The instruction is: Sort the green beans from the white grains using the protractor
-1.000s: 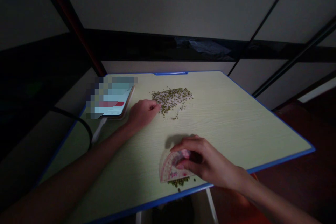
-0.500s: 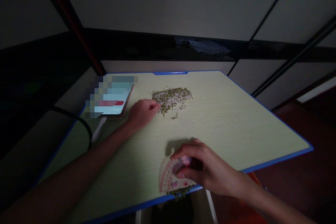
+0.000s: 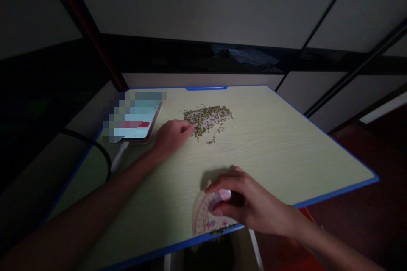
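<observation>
My right hand (image 3: pixel 243 201) grips a clear protractor (image 3: pixel 200 216) with pink markings, its thumb and fingers curled around the inner opening. The protractor lies at the table's front edge, its straight side toward me. A few small green beans (image 3: pixel 219 231) sit along that side, right at the blue rim. My left hand (image 3: pixel 174 135) rests closed on the table, its fingertips touching the near left side of a spread pile of green beans (image 3: pixel 208 118) mixed with pale grains. What those fingers hold, if anything, is hidden.
Below the front edge stands a pale container (image 3: pixel 244 247) with a dark inside. A phone or tablet (image 3: pixel 140 120) with its screen lit lies at the table's left, a white cable (image 3: pixel 120 156) running from it. Blue edging borders the pale table (image 3: pixel 286 148); cabinet panels stand behind.
Fewer beans lie along the protractor at the front edge; some have gone over it above the container. Both hands stay nearly in place.
</observation>
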The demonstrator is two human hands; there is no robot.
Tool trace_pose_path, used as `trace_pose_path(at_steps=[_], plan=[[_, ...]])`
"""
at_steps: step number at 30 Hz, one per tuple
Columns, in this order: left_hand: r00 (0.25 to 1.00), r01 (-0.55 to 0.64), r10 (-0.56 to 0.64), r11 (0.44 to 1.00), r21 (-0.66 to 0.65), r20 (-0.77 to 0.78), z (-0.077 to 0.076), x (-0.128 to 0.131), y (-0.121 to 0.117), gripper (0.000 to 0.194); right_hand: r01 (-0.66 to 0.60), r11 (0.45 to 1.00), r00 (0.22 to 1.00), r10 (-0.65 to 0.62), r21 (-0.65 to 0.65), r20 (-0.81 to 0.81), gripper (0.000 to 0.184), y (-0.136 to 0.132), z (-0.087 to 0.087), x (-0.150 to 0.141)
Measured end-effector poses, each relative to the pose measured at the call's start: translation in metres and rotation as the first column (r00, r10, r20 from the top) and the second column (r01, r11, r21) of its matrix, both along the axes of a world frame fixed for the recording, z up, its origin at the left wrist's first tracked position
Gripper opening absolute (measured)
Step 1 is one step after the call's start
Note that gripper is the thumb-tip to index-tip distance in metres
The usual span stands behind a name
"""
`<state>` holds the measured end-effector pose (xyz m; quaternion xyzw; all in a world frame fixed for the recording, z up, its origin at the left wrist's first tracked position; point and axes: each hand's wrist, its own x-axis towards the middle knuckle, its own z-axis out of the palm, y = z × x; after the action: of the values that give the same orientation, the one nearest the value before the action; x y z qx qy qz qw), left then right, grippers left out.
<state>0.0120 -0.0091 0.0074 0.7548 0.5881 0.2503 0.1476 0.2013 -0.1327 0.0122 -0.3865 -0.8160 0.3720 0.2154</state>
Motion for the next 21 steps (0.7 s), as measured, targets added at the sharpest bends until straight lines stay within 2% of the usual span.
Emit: trace_pose_path(at_steps=[8, 21], plan=[[1.0, 0.006, -0.006, 1.0, -0.006, 0.005, 0.0008, -0.0001, -0.0011, 0.035, 0.04, 0.999, 0.999, -0.041, 0.011, 0.005, 0.018, 0.0001, -0.0008, -0.0014], [1.0, 0.002, -0.002, 1.0, -0.019, -0.004, 0.0027, 0.0003, -0.0023, 0.034, 0.0, 0.999, 1.0, -0.001, 0.032, 0.03, 0.019, -0.0018, 0.001, 0.0002]])
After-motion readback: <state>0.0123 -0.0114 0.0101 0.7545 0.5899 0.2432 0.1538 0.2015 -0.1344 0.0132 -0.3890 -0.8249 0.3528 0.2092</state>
